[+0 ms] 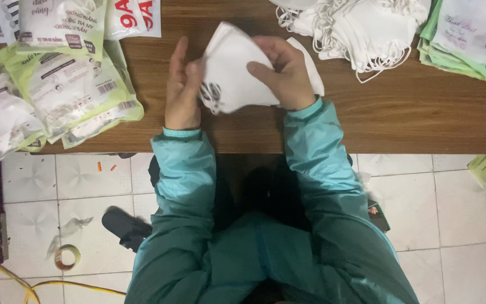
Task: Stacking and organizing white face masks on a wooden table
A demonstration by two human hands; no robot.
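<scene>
Head view. I look straight down on a wooden counter (400, 121) with both hands raised just above its middle, near the front edge. The right hand (285, 73) grips a stack of white masks (234, 67): its thumb lies across the upper face and its fingers (274, 48) curl over the top edge, so they are closed on the stack. The left hand (182, 84) stands nearly flat and upright against the stack's left side, fingers straight and together, pressing rather than clasping; it is open, touching the masks. The ear loops (211, 93) bunch at the stack's lower left corner, just beside the left palm.

By my judgement the step in hand is squaring and folding the stack so its edges line up. The next move would call for a firm hold by the right hand while the left keeps the loops tucked in, or they will spring loose.

Both forearms, in teal sleeves (316, 152), rise from the front edge and converge on the stack, wrists bent slightly inward.

A pile of loose masks (361, 28) lies at the far edge, right of centre. Empty pouches (468, 39) are stacked at the far right corner. Filled green-edged packs (68, 90) overlap along the left edge. Below the counter, a tape roll (67, 257) lies on the tiled floor (457, 225).
</scene>
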